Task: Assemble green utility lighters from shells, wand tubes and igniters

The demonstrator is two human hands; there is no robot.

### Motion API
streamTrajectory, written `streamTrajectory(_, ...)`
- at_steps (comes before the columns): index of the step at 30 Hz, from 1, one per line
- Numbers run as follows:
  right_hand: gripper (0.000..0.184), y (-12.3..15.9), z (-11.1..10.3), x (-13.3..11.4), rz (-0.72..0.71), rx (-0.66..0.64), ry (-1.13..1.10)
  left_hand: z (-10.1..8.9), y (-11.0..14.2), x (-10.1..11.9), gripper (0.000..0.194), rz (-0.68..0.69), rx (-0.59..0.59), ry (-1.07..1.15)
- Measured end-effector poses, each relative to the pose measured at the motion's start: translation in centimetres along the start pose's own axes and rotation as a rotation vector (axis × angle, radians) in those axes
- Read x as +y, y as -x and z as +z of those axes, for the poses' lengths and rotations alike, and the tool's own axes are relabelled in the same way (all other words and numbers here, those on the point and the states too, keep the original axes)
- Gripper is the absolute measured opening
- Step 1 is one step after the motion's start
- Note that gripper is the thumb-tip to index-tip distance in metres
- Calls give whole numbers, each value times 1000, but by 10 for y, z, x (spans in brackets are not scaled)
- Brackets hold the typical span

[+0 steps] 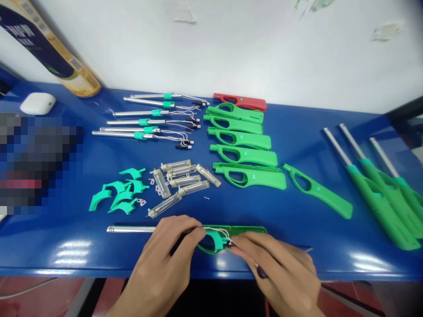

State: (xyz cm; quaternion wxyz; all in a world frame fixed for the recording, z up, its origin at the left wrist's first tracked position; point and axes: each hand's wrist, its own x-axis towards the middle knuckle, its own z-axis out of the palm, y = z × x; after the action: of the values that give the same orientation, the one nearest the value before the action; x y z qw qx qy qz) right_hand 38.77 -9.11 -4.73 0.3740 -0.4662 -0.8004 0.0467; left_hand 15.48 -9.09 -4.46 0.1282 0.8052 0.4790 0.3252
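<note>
Illegibly, lettering (21, 31) marks the bottle (86, 83); the left grip (168, 255) holds a green casing (253, 229).

I'm seeing a yellow bottle (49, 48) standing by a white wall (231, 48). A rounded white case (38, 103) is lying nearby.

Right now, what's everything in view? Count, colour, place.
wired tubes: 6, silver, back left
red casing: 1, red, back
green casings: 6+, green, centre right
assembled lighters: 3, green, right
triggers: several, teal, left
fuel tanks: 7, clear, centre
clips: several, pale, by tanks
bottle: 1, yellow and dark, back left
earbud case: 1, white, left
pixelated item: 1, dark, left
table: 1, blue, beneath
wall: 1, white, behind
open casing: 1, green, front
front tube: 1, silver, front left
tool handle: 1, dark, front
left hand: 1, bare, front
right hand: 1, bare, front
</note>
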Motion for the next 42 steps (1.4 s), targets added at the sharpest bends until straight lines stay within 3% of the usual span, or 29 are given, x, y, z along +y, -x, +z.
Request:
streamTrajectory(13, 9, -10, -5, -2, -21, -45, 5, -2, 0, 0, 36, -8, -5, 9)
streamTrajectory(25, 33, 16, -1, 8, -32, -71, 66, -2, -4, 5, 33, -5, 21, -8)
streamTrajectory(30, 18, 26, 5, 11, -48, -36, 113, -2, -5, 6, 32, -26, 20, -10)
streamTrajectory(36, 17, 20, 0, 11, -88, -85, 178, -2, -4, 5, 32, -31, 10, -21)
streamTrajectory(42, 20, 5, -7, 0, -22, -81, 126, -3, -1, 4, 35, -10, 18, -37)
